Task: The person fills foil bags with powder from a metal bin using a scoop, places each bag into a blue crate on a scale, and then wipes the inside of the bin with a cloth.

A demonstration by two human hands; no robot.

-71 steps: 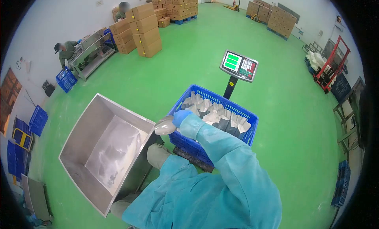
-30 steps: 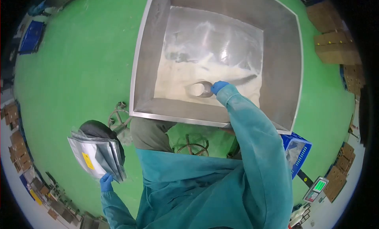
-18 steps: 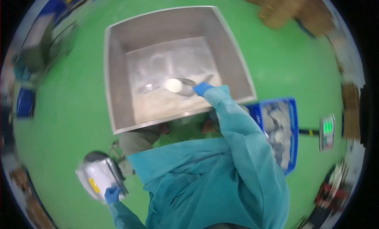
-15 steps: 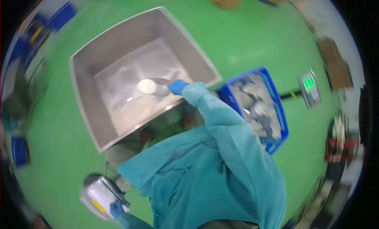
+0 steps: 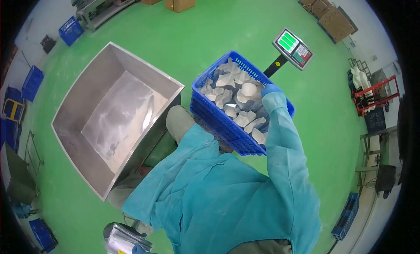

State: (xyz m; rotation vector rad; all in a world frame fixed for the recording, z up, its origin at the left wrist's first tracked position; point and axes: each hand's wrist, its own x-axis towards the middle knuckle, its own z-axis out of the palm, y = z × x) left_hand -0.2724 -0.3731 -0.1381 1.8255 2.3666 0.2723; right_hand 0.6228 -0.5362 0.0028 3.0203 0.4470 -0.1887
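My right hand [image 5: 270, 89], in a blue glove, is closed at the right side of a blue plastic crate [image 5: 227, 138]. It grips a scoop, mostly hidden, with a rounded heap of white powder [image 5: 249, 89] over the crate's contents. Packed in the crate are several pale grey bags [image 5: 224, 98] with wavy open mouths. At the bottom edge, my left hand [image 5: 139, 249], also blue-gloved, is at a shiny silver stack [image 5: 124, 240] with a bit of yellow on it; its fingers are mostly cut off. A steel bin [image 5: 70, 98] with white powder on its floor stands to the left.
A scale display [image 5: 293, 48] on a post stands beyond the crate, lit green. Cardboard boxes [image 5: 180, 1] are at the back. Against the right wall stands a red hand truck [image 5: 372, 94]. Blue bins [image 5: 33, 83] line the left side of the green floor [image 5: 210, 31].
My right hand has moved from over the steel bin to the crate, carrying the scoop of powder. The view has turned right, and my left hand sits lower in it.
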